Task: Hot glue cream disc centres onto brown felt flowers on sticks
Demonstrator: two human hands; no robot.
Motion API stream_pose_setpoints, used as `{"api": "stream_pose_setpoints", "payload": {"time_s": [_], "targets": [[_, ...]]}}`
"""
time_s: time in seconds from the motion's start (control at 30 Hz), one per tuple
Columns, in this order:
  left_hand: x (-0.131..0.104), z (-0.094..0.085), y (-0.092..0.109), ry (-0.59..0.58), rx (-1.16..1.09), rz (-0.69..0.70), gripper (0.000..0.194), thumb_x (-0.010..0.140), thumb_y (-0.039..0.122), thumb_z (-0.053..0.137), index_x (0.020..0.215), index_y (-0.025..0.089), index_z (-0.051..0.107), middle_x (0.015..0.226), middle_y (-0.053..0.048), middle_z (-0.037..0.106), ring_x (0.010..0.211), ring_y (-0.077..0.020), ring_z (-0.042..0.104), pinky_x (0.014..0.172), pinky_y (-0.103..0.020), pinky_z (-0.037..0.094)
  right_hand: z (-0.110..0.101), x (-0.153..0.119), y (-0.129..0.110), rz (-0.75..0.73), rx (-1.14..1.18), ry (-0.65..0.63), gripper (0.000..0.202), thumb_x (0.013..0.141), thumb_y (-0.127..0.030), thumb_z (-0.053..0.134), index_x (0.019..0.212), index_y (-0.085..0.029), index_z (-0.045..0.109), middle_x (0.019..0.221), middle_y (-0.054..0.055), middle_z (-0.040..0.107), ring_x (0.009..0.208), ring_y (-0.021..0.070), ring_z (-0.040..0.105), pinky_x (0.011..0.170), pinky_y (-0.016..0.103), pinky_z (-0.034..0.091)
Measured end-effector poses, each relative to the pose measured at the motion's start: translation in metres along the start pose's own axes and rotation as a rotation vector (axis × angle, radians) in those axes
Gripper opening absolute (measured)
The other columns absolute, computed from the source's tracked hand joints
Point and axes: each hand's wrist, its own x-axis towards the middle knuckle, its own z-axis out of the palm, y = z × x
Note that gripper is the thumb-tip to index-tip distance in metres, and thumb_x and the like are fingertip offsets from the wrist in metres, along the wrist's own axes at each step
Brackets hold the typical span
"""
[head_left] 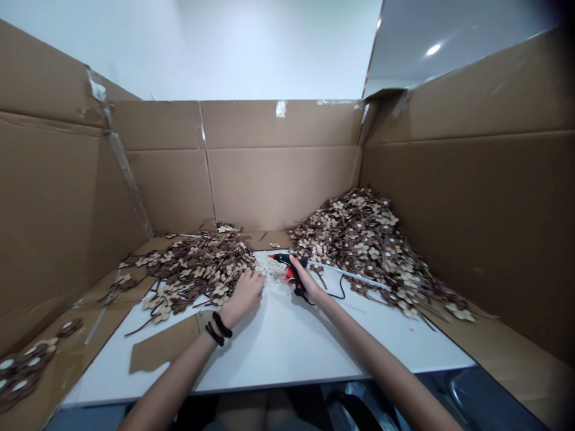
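Note:
My right hand (306, 280) is wrapped round the grip of a black hot glue gun (283, 258). Its orange nozzle points left, and a long glue stick (348, 274) sticks out of its back. My left hand (246, 292), with two black bands at the wrist, is low over the white board at the right edge of a heap of brown and cream flower-shaped pieces (197, 269). Its fingers are bent and close together beside small whitish bits (269, 269). What its fingertips pinch, if anything, is hidden.
A larger heap of flower pieces with thin brown strips (359, 233) rises at the back right. Cardboard walls (283, 179) enclose the white board (287, 353) on three sides. A cardboard scrap (164, 344) lies under my left forearm. Flowers with white discs (27, 371) lie far left. A black cord (344, 288) trails rightward.

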Motion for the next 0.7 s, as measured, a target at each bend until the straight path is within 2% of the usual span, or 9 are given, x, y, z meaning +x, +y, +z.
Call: {"api": "stream_pose_setpoints", "payload": {"time_s": [0.1, 0.2, 0.27, 0.33, 0.43, 0.53, 0.7], "targets": [[0.021, 0.018, -0.027, 0.069, -0.052, -0.055, 0.029, 0.083, 0.006, 0.039, 0.1, 0.011, 0.062, 0.109, -0.018, 0.061, 0.116, -0.0307, 0.043, 0.103, -0.049, 0.026, 0.002, 0.001, -0.001, -0.037, 0.013, 0.014, 0.056, 0.072, -0.072, 0.051, 0.07, -0.016, 0.053, 0.067, 0.004, 0.059, 0.053, 0.0094, 0.047, 0.048, 0.021, 0.036], [0.024, 0.029, -0.042, 0.139, -0.181, -0.098, 0.021, 0.087, 0.015, 0.04, 0.09, 0.014, 0.061, 0.101, -0.015, 0.063, 0.112, -0.0284, 0.046, 0.101, -0.045, 0.028, 0.002, 0.001, 0.004, -0.046, -0.016, -0.003, 0.054, 0.073, -0.07, 0.052, 0.066, -0.016, 0.054, 0.065, 0.004, 0.058, 0.052, 0.0094, 0.045, 0.049, 0.021, 0.035], [0.024, 0.03, -0.047, 0.161, -0.299, -0.135, 0.022, 0.089, 0.027, 0.042, 0.087, 0.014, 0.06, 0.094, -0.013, 0.063, 0.099, -0.0252, 0.052, 0.091, -0.039, 0.037, 0.001, 0.001, 0.008, -0.04, -0.048, -0.031, 0.059, 0.074, -0.072, 0.047, 0.061, -0.015, 0.056, 0.06, 0.004, 0.056, 0.05, 0.0093, 0.044, 0.048, 0.022, 0.034], [0.024, 0.03, -0.051, 0.136, -0.444, -0.169, 0.032, 0.089, 0.04, 0.04, 0.083, 0.014, 0.057, 0.083, -0.01, 0.064, 0.076, -0.0188, 0.055, 0.071, -0.031, 0.043, -0.002, 0.002, 0.011, -0.061, -0.071, -0.073, 0.064, 0.076, -0.073, 0.043, 0.057, -0.014, 0.057, 0.06, 0.005, 0.057, 0.052, 0.0098, 0.047, 0.052, 0.022, 0.036], [0.026, 0.039, -0.057, 0.066, -0.672, -0.212, 0.043, 0.086, 0.054, 0.036, 0.08, 0.015, 0.05, 0.075, -0.007, 0.065, 0.049, -0.0094, 0.044, 0.048, -0.022, 0.033, -0.004, 0.004, 0.015, -0.113, -0.078, -0.15, 0.071, 0.077, -0.076, 0.035, 0.055, -0.013, 0.058, 0.063, 0.007, 0.059, 0.061, 0.0119, 0.054, 0.066, 0.023, 0.042], [0.027, 0.051, -0.064, 0.058, -0.864, -0.263, 0.048, 0.081, 0.063, 0.036, 0.083, 0.016, 0.046, 0.081, -0.008, 0.067, 0.044, -0.0051, 0.036, 0.042, -0.019, 0.026, -0.006, 0.003, 0.02, -0.103, -0.076, -0.21, 0.074, 0.077, -0.079, 0.031, 0.053, -0.013, 0.056, 0.062, 0.008, 0.059, 0.062, 0.0126, 0.055, 0.07, 0.025, 0.043], [0.026, 0.055, -0.067, 0.104, -1.068, -0.325, 0.052, 0.075, 0.068, 0.045, 0.083, 0.016, 0.044, 0.08, -0.005, 0.065, 0.044, -0.0036, 0.037, 0.042, -0.018, 0.025, -0.006, 0.001, 0.03, 0.038, -0.12, -0.246, 0.073, 0.073, -0.081, 0.036, 0.056, -0.013, 0.057, 0.058, 0.008, 0.058, 0.055, 0.0116, 0.052, 0.057, 0.022, 0.039]]}}
